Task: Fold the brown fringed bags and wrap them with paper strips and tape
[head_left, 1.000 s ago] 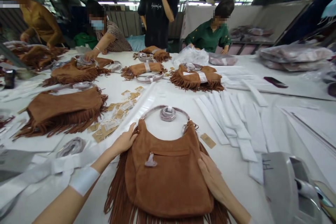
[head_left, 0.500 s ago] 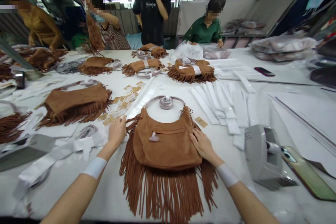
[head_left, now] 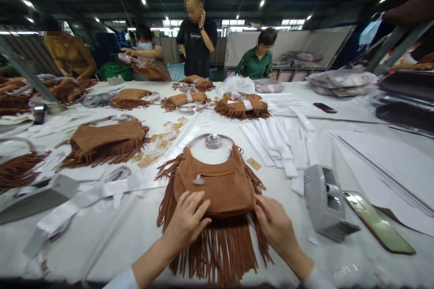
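A brown suede bag (head_left: 217, 185) with long fringe lies flat in front of me, its wrapped strap and coiled cord (head_left: 213, 141) toward the back. A small wrapped zip pull (head_left: 198, 179) shows on its front. Across the bag's lower left part rests my left hand (head_left: 188, 219), fingers spread and holding nothing. At the lower right edge, my right hand (head_left: 273, 219) has its fingers and thumb together on the bag's rim and side fringe. A tan tag (head_left: 253, 163) lies right of the bag.
Right of the bag are white strips (head_left: 271, 140), a grey tape dispenser (head_left: 323, 203) and a phone (head_left: 379, 221). More fringed bags (head_left: 105, 137) lie left and behind. Another dispenser (head_left: 37, 196) stands at left. Several people (head_left: 196, 40) are across the table.
My left hand has moved from the left fringe onto the bag's lower front. My right hand has slid down to the lower right corner. The view has tilted up.
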Tool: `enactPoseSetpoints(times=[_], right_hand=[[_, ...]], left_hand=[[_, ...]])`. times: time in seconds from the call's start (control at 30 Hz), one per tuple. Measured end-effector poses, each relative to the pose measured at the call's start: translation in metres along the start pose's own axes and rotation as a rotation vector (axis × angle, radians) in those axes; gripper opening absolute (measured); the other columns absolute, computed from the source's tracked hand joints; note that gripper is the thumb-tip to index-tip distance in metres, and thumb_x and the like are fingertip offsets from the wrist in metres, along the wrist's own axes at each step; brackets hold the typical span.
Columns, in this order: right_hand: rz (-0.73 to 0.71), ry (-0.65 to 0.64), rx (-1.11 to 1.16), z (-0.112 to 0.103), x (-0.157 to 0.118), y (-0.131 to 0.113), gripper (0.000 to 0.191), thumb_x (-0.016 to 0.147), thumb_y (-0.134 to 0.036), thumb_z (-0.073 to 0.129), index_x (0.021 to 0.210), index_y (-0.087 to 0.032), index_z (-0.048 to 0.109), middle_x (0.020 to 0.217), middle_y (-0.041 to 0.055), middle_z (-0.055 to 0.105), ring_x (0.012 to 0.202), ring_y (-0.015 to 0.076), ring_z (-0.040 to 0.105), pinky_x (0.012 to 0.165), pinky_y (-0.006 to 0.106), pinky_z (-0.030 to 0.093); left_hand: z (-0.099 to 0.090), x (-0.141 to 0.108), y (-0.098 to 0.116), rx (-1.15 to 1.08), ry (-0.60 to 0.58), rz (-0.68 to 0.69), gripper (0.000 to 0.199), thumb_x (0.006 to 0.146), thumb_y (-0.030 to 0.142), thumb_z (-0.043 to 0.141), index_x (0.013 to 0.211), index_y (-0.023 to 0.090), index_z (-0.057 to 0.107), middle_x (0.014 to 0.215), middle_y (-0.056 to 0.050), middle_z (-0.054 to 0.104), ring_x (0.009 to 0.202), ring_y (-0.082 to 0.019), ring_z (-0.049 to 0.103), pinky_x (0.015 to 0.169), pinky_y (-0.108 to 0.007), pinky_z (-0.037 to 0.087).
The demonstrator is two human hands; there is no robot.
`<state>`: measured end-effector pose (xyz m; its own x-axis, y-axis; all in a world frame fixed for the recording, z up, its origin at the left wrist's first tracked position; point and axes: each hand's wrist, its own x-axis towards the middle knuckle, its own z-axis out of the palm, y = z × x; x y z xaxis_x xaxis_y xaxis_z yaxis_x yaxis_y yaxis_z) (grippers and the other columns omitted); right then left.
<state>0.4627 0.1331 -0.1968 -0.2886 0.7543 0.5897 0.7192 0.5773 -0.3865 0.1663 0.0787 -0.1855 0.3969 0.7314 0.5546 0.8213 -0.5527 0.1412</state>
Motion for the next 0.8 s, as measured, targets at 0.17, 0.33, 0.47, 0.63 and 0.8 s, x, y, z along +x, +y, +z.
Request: enactPoseSetpoints(times=[0.17, 0.33, 0.47, 0.63, 0.8], right_hand=[[-0.233, -0.258, 0.031, 0.012, -0.043, -0.036, 0.032, 0.087, -0.009, 0.041, 0.112, -0.019, 0.058, 0.080, 0.0045, 0.062, 0.072, 0.0159, 0.059, 0.064, 0.028, 0.048], [-0.293, -0.559, -0.063, 0.042, -0.049, -0.044, 0.040, 0.084, -0.006, 0.043, 0.120, -0.021, 0.054, 0.088, 0.0051, 0.057, 0.076, 0.0162, 0.052, 0.067, 0.028, 0.041], [-0.347, -0.657, -0.134, 0.051, -0.040, -0.042, 0.041, 0.087, -0.011, 0.049, 0.125, -0.027, 0.051, 0.090, 0.0038, 0.055, 0.077, 0.0170, 0.048, 0.066, 0.030, 0.035], [-0.371, -0.701, -0.143, 0.045, -0.037, -0.035, 0.036, 0.088, -0.014, 0.050, 0.121, -0.027, 0.053, 0.091, 0.0038, 0.055, 0.077, 0.0164, 0.048, 0.066, 0.030, 0.033], [-0.290, -0.675, -0.122, 0.029, -0.034, -0.031, 0.028, 0.084, -0.013, 0.050, 0.109, -0.023, 0.060, 0.093, 0.0054, 0.059, 0.081, 0.0180, 0.051, 0.071, 0.031, 0.037]], left_hand=[[0.012, -0.026, 0.014, -0.131, -0.104, 0.020, 0.033, 0.090, 0.011, 0.043, 0.121, 0.019, 0.051, 0.088, -0.006, 0.058, 0.077, -0.020, 0.049, 0.068, -0.034, 0.042], [0.038, -0.045, 0.026, -0.124, -0.461, -0.046, 0.042, 0.091, 0.013, 0.039, 0.131, 0.022, 0.044, 0.092, -0.007, 0.056, 0.082, -0.022, 0.050, 0.071, -0.035, 0.043], [0.046, -0.043, 0.026, -0.093, -0.556, -0.077, 0.041, 0.092, 0.016, 0.039, 0.131, 0.026, 0.043, 0.095, -0.006, 0.056, 0.085, -0.023, 0.050, 0.073, -0.036, 0.042], [0.043, -0.039, 0.022, -0.029, -0.630, -0.048, 0.026, 0.091, 0.018, 0.039, 0.111, 0.028, 0.053, 0.088, -0.003, 0.055, 0.079, -0.022, 0.050, 0.071, -0.036, 0.041], [0.036, -0.045, 0.017, -0.045, -0.582, -0.200, 0.012, 0.087, 0.020, 0.045, 0.090, 0.022, 0.057, 0.088, -0.004, 0.057, 0.083, -0.022, 0.052, 0.075, -0.036, 0.041]])
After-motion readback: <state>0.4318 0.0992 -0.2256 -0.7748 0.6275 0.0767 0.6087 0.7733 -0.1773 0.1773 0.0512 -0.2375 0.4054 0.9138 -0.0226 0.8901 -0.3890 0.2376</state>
